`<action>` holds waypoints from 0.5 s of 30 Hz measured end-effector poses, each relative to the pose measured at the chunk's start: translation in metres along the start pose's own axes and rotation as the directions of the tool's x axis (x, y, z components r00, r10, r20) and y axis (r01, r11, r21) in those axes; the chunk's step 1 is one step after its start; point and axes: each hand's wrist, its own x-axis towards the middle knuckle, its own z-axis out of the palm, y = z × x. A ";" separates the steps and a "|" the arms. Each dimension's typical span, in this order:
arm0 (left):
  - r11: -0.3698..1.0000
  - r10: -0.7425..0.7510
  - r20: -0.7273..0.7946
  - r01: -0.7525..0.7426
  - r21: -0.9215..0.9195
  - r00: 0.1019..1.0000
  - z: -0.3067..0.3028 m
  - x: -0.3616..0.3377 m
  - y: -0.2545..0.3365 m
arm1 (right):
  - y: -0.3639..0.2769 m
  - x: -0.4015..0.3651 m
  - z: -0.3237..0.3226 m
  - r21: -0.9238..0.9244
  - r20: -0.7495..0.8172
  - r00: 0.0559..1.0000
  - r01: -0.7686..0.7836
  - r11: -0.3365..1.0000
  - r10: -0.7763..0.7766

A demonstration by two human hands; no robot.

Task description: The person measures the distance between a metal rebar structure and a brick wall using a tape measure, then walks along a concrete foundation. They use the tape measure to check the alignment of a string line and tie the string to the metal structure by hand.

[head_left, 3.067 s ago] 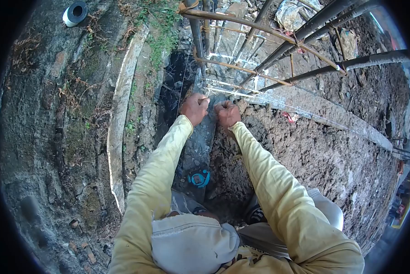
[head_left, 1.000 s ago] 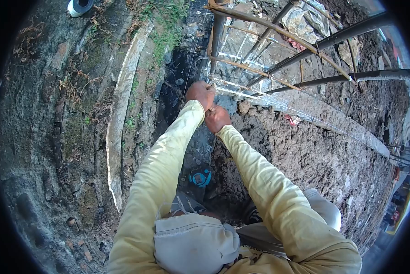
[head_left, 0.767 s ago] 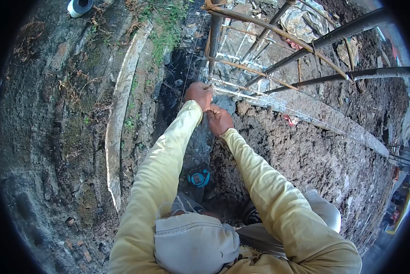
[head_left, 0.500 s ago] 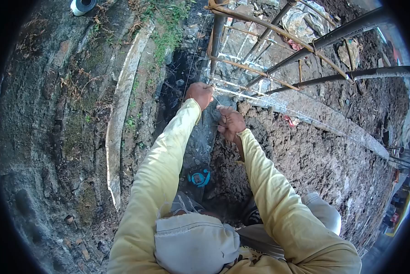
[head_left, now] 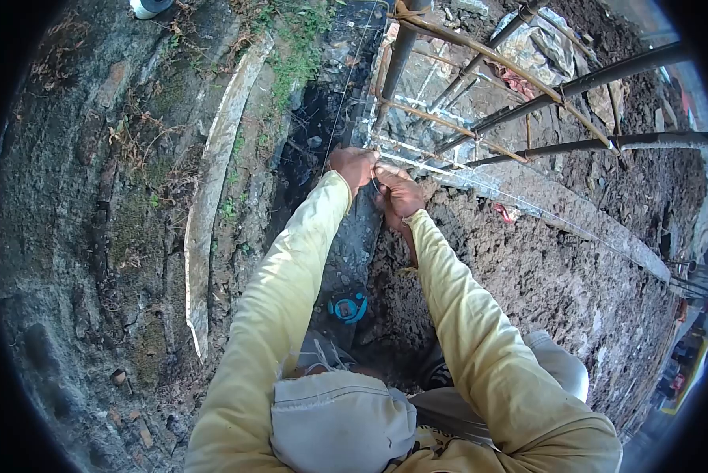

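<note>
My left hand [head_left: 352,166] and my right hand [head_left: 399,193] meet over a narrow trench, both in yellow sleeves. Each pinches a thin white string [head_left: 480,189] that runs off to the right along a pale concrete edge [head_left: 559,209]. The fingers of both hands are closed on the string right at the foot of a rusty rebar cage [head_left: 480,87]. A second thin line [head_left: 340,94] rises from the left hand toward the top of the view.
A blue tape measure [head_left: 346,307] lies on the trench floor below my arms. Dark loose soil [head_left: 543,284] banks up on the right, a mossy stone wall [head_left: 117,221] on the left. A roll of wire [head_left: 150,6] sits at the top left.
My right hand pulled away down and to the right with the string, then came back up to meet the left hand. The left hand stayed at the cage's foot.
</note>
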 end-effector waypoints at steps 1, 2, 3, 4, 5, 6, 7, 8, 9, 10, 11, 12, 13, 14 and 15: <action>0.999 -0.030 0.028 0.030 0.023 0.999 -0.003 0.002 -0.002 | 0.002 0.003 -0.002 -0.035 -0.001 0.999 0.032 0.999 -0.032; 0.999 -0.034 0.036 0.033 0.041 0.999 -0.004 0.005 -0.004 | 0.004 0.006 -0.004 -0.069 -0.001 0.998 0.064 0.996 -0.064; 0.998 -0.038 0.043 0.035 0.059 0.998 -0.005 0.005 -0.004 | 0.003 0.008 -0.004 -0.104 0.001 0.995 0.095 0.990 -0.096; 0.996 -0.043 0.049 0.039 0.077 0.998 -0.005 0.004 -0.003 | 0.003 0.009 -0.003 -0.121 -0.012 0.993 0.112 0.986 -0.115; 0.998 -0.044 0.085 0.040 0.049 0.995 -0.007 0.005 -0.003 | 0.003 0.011 -0.003 -0.136 -0.025 0.991 0.130 0.982 -0.135; 0.999 -0.044 0.122 0.042 0.021 0.992 -0.009 0.006 -0.004 | 0.002 0.011 0.000 -0.152 -0.037 0.987 0.148 0.977 -0.155; 0.999 -0.044 0.158 0.045 -0.007 0.986 -0.010 0.008 -0.005 | 0.000 0.011 0.002 -0.135 -0.051 0.986 0.149 0.980 -0.157; 0.998 -0.069 0.140 0.070 0.000 0.988 -0.011 0.009 -0.007 | -0.001 0.010 0.004 -0.119 -0.065 0.985 0.149 0.982 -0.158; 0.995 -0.096 0.121 0.096 0.006 0.988 -0.009 0.006 -0.004 | -0.001 0.010 0.005 -0.102 -0.080 0.984 0.150 0.983 -0.158; 0.993 -0.121 0.103 0.120 0.013 0.987 -0.008 0.004 0.000 | 0.000 0.013 0.004 -0.107 -0.079 0.983 0.154 0.982 -0.163; 0.991 -0.135 0.085 0.134 0.014 0.987 -0.006 0.002 0.002 | 0.001 0.016 0.003 -0.112 -0.078 0.983 0.159 0.981 -0.168; 0.989 -0.149 0.067 0.148 0.015 0.987 -0.005 0.002 0.002 | 0.001 0.017 0.003 -0.117 -0.078 0.982 0.164 0.979 -0.174; 0.987 -0.161 0.049 0.161 0.016 0.986 -0.005 0.002 0.003 | 0.001 0.018 0.003 -0.109 -0.084 0.980 0.170 0.979 -0.180; 0.986 -0.164 0.044 0.163 0.016 0.985 -0.005 0.001 0.004 | 0.002 0.018 0.003 -0.101 -0.090 0.979 0.176 0.979 -0.185; 0.986 -0.166 0.038 0.166 0.016 0.985 -0.005 0.000 0.004 | 0.003 0.019 0.004 -0.093 -0.095 0.977 0.181 0.979 -0.190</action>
